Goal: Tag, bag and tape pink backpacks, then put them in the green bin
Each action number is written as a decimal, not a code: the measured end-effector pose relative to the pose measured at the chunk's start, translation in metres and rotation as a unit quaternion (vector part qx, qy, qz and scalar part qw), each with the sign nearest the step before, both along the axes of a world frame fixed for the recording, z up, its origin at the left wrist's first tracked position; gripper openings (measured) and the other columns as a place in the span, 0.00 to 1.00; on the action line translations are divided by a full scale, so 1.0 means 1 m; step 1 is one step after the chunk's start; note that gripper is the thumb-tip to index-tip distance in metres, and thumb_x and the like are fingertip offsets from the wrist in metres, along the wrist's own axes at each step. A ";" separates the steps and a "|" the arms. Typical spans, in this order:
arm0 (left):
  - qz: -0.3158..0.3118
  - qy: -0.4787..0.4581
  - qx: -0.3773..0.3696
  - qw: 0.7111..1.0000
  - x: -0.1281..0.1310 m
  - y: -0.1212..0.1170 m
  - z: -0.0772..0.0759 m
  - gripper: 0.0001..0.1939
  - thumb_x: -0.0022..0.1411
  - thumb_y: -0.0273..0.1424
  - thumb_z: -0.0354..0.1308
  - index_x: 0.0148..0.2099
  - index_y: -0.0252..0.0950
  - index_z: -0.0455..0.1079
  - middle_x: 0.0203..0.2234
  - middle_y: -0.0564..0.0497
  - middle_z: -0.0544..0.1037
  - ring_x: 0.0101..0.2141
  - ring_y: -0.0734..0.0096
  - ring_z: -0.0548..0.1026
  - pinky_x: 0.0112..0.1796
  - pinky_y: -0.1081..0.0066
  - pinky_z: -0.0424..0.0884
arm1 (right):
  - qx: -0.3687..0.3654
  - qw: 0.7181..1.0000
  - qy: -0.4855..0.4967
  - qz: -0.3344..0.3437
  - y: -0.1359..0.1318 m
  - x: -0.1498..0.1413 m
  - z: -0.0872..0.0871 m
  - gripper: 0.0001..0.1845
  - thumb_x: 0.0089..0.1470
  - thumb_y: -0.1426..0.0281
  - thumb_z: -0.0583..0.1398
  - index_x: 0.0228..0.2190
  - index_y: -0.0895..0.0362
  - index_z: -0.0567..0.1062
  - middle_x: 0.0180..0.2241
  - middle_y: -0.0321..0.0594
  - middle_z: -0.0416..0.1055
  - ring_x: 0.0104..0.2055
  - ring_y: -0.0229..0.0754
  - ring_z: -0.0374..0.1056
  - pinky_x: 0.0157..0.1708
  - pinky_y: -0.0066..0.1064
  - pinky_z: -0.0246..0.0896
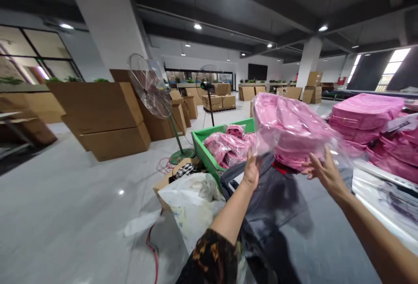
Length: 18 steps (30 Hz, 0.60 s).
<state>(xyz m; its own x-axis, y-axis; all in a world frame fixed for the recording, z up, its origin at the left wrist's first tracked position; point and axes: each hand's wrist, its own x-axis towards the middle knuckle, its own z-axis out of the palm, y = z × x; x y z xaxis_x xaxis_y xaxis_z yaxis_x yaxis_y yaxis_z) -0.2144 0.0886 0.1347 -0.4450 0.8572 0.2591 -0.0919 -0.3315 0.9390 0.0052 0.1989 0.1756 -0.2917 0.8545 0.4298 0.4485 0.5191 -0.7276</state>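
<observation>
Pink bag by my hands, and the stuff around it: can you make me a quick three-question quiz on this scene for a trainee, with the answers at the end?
1. Multiple choice: what colour is the bin that holds wrapped pink items?
A) Blue
B) Green
C) White

2. True or false: in the picture, the nearer floor fan stands to the left of that bin.

3. Fill in the blank: the left hand and the right hand are at a pink bag wrapped in clear ____.

Key: 1. B; 2. True; 3. plastic.
</observation>
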 end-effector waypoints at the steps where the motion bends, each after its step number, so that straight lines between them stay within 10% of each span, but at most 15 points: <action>1: 0.010 0.019 -0.017 1.000 0.000 0.002 -0.009 0.23 0.71 0.46 0.50 0.45 0.33 0.78 0.44 0.45 0.82 0.52 0.65 0.76 0.59 0.62 0.68 | 0.013 0.999 -0.046 -0.009 0.014 -0.007 0.003 0.33 0.66 0.49 0.55 0.62 0.57 0.65 0.35 0.41 0.76 0.32 0.43 0.72 0.34 0.37 0.70; 5: -0.009 0.134 -0.068 0.989 0.018 -0.022 -0.108 0.12 0.52 0.32 0.68 0.41 0.37 0.78 0.46 0.42 0.82 0.52 0.51 0.76 0.61 0.46 0.65 | 0.099 0.966 -0.238 0.003 0.070 -0.029 -0.011 0.19 0.62 0.58 0.58 0.50 0.53 0.76 0.26 0.40 0.75 0.34 0.49 0.74 0.33 0.36 0.64; 10: 0.061 0.458 -0.080 0.883 0.043 -0.030 -0.255 0.18 0.54 0.31 0.66 0.48 0.41 0.75 0.50 0.46 0.80 0.50 0.52 0.75 0.52 0.51 0.73 | 0.188 0.904 -0.376 0.075 0.120 -0.037 -0.102 0.10 0.55 0.71 0.57 0.37 0.53 0.79 0.39 0.45 0.79 0.43 0.50 0.75 0.45 0.38 0.67; 14: 0.132 0.512 -0.068 0.846 0.044 -0.019 -0.286 0.24 0.48 0.38 0.73 0.48 0.43 0.73 0.47 0.49 0.81 0.46 0.53 0.77 0.48 0.56 0.76 | 0.240 0.888 -0.389 0.052 0.165 -0.033 -0.159 0.24 0.53 0.73 0.55 0.52 0.58 0.74 0.53 0.57 0.73 0.56 0.59 0.70 0.53 0.50 0.67; 18: 0.135 0.537 -0.067 0.830 0.041 -0.017 -0.281 0.24 0.50 0.41 0.72 0.48 0.44 0.72 0.47 0.50 0.81 0.45 0.56 0.77 0.47 0.60 0.76 | 0.278 0.882 -0.376 0.052 0.196 -0.020 -0.165 0.20 0.51 0.74 0.54 0.45 0.60 0.77 0.43 0.59 0.78 0.46 0.61 0.74 0.47 0.52 0.70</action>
<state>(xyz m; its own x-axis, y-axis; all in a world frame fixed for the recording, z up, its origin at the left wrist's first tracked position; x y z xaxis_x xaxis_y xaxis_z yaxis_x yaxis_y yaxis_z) -0.1735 0.0713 -0.1461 -0.1993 0.8167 0.5416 0.8824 -0.0908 0.4617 -0.0147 0.3953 0.0103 -0.7378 0.5236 0.4260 0.6243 0.7693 0.1357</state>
